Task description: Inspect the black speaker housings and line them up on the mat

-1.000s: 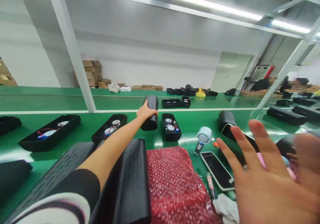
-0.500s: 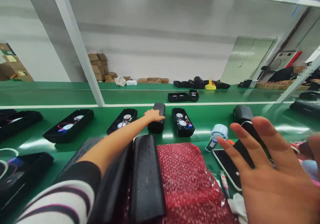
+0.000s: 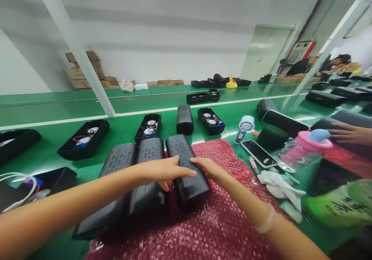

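Note:
Three black speaker casings with dimpled tops lie side by side on red bubble wrap (image 3: 232, 217). At the rightmost casing (image 3: 186, 151) both of my hands meet. My left hand (image 3: 165, 171) comes across the other two casings, the left one (image 3: 119, 155) and the middle one (image 3: 151, 149). Its thumb and index finger are spread, the index finger over the rightmost casing, the lower fingers dipping into the gap beside it. My right hand (image 3: 210, 169) grips that casing's right edge, a fingertip on top and the other fingers mostly hidden.
Behind stand another black casing (image 3: 185, 118) and open casings with wired round parts, one (image 3: 211, 121) to its right. Rightward lie a small fan (image 3: 247, 124), a phone (image 3: 258, 153), a pink cup (image 3: 310, 145) and a white cloth (image 3: 280, 186). Another person's hand (image 3: 351, 133) is at far right.
My left hand has let go of the casing at the back and drawn nearer. My right hand, raised and spread before, has come left onto the rightmost casing. The view has turned right.

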Available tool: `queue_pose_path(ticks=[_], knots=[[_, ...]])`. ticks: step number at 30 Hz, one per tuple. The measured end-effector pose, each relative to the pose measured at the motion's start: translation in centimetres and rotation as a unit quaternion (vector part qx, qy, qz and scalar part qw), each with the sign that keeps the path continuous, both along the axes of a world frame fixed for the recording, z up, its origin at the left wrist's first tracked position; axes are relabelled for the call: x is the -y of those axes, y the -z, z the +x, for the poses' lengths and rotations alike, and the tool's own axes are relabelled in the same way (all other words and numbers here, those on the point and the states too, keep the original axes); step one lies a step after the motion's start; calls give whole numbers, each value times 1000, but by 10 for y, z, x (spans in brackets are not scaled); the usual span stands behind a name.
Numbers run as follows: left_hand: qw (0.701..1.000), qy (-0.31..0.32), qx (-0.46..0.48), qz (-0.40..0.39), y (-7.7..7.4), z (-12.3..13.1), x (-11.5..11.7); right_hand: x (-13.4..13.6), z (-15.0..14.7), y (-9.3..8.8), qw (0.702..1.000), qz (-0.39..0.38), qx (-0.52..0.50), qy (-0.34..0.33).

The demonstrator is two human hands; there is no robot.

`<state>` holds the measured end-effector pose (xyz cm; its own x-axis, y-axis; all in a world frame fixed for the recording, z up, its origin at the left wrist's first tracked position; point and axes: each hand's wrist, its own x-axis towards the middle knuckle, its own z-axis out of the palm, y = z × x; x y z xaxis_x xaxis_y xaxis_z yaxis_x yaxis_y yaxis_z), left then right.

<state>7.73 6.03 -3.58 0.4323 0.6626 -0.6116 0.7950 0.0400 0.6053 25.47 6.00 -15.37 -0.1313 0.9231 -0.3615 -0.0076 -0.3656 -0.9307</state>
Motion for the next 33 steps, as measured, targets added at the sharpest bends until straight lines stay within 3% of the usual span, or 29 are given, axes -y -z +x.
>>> queue_pose_path(ticks=[3,8,10,13,15,17,19,21,23,25,27,30,33], knots=[[993,-108,51,-7,9,14,12,7,-10,-3,1000,8,-27,9],[970,-178,159,-40,23,23,38,35,-12,-14,993,66,-1,97],[946,-210,241,-58,33,23,52,58,-10,-21,986,96,39,134],[879,-283,375,-83,54,28,73,102,-10,-37,960,164,157,164],[850,-319,404,-108,67,34,86,130,-14,-46,931,222,247,151],[842,-329,401,-152,78,39,96,154,-18,-47,900,266,319,132],[850,-321,375,-182,87,41,101,173,-21,-39,879,282,361,129],[885,-278,337,-161,92,40,100,187,-22,-27,867,287,381,143],[946,-189,259,-36,93,38,93,197,-23,-14,866,290,374,164],[977,-86,154,118,90,38,83,202,-25,-4,863,301,364,176],[981,-32,87,168,85,39,74,202,-29,1,859,318,362,175],[988,-43,95,112,83,40,69,198,-32,1,858,333,359,154],[963,-23,129,234,93,38,67,198,-17,-7,877,345,315,106]])
